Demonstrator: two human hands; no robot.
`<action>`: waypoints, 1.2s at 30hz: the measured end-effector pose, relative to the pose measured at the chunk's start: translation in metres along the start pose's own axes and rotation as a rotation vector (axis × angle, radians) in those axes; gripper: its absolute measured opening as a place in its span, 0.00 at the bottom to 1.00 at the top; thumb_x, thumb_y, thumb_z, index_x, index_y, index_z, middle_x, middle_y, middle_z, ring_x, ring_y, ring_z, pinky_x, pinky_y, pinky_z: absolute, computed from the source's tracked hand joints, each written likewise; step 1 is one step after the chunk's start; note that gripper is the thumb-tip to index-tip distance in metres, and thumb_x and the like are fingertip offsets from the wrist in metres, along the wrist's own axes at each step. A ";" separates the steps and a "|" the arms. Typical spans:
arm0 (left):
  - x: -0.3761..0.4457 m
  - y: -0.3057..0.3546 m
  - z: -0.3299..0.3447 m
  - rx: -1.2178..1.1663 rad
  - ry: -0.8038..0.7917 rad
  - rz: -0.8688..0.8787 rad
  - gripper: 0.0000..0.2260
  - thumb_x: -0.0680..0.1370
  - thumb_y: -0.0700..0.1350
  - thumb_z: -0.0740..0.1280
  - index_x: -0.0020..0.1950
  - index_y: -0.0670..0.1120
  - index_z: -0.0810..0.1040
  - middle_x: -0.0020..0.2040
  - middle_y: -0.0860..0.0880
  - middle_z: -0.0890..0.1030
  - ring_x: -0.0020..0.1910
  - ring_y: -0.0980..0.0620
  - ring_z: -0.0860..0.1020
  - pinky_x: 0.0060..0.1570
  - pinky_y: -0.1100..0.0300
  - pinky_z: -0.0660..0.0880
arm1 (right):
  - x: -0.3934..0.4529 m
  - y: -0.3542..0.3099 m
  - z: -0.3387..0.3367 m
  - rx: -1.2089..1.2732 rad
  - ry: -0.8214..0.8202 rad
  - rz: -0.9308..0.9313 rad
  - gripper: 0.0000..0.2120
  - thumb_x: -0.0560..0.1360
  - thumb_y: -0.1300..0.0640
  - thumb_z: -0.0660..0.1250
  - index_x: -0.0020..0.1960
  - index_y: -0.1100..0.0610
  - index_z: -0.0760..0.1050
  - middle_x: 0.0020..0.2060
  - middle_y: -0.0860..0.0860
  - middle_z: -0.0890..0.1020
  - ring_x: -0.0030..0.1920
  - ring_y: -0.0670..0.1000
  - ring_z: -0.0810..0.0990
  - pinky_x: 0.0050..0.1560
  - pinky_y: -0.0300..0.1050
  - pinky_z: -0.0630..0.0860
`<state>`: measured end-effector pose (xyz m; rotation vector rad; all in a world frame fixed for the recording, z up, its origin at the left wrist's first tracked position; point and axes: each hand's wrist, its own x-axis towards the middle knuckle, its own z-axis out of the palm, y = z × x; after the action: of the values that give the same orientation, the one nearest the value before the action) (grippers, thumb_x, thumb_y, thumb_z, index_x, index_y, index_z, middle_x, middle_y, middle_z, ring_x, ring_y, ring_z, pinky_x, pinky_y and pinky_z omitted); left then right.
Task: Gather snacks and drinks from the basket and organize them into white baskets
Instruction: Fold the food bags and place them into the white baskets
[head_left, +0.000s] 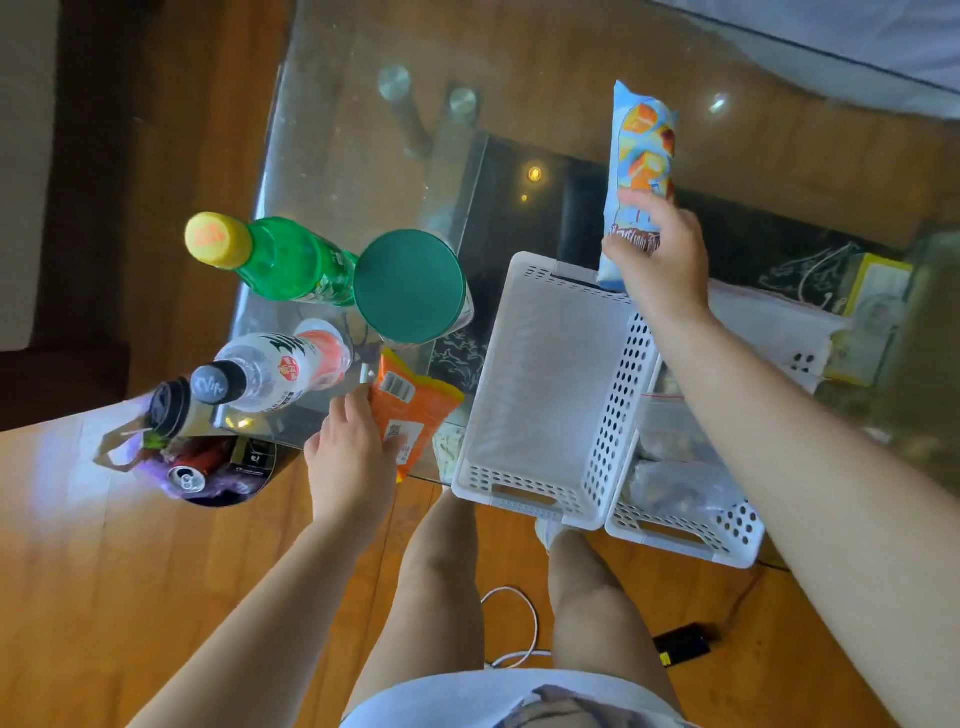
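Standing over the glass-topped table (337, 130), you hold 1 packet in each hand. Your right hand (662, 260) has its fingers curled round the lower end of a long light-blue snack packet printed with orange cakes (641, 156), which stands nearly upright just above the far rim of the near white perforated plastic basket (618, 384); that basket's floor shows bare. Your left hand (350, 447) pinches the near edge of a flat orange snack packet with a barcode label (415, 410), which lies on the glass just left of the same basket. A 2nd white perforated basket (727, 535) sits touching the 1st on its right and holds clear zip bags of food (675, 467). Left of the orange packet stand a green plastic bottle with a yellow cap (280, 260), a round canister with a dark green lid (410, 286) and a clear bottle with a red and white label (280, 369). At the table's near-left corner a purple bag with brown handles (156, 457) holds a dark-capped bottle (171, 410) and a red drinks can (192, 475).
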<state>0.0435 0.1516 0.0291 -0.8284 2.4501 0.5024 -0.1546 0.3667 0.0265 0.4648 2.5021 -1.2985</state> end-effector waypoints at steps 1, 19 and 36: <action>-0.006 -0.001 -0.005 0.018 0.000 0.029 0.21 0.74 0.45 0.68 0.64 0.42 0.67 0.59 0.42 0.75 0.60 0.40 0.73 0.58 0.44 0.66 | -0.017 -0.002 -0.003 0.038 0.015 0.004 0.19 0.70 0.60 0.66 0.60 0.47 0.75 0.53 0.49 0.69 0.50 0.43 0.72 0.53 0.32 0.72; -0.029 0.102 0.033 -0.286 -0.154 0.181 0.22 0.77 0.51 0.62 0.65 0.42 0.62 0.56 0.39 0.78 0.56 0.38 0.75 0.48 0.50 0.73 | -0.188 0.070 0.013 -0.203 -0.069 0.025 0.23 0.74 0.57 0.68 0.68 0.51 0.71 0.58 0.56 0.72 0.61 0.52 0.72 0.53 0.33 0.65; -0.028 0.093 0.051 -0.209 -0.161 0.329 0.27 0.74 0.36 0.61 0.73 0.46 0.60 0.73 0.45 0.60 0.71 0.44 0.62 0.65 0.50 0.67 | -0.182 0.100 0.035 -0.518 -0.278 -0.009 0.33 0.78 0.60 0.60 0.76 0.53 0.45 0.76 0.54 0.38 0.76 0.55 0.39 0.74 0.47 0.48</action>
<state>0.0205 0.2586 0.0205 -0.4391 2.4183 0.9216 0.0554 0.3650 0.0048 0.1400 2.4659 -0.6182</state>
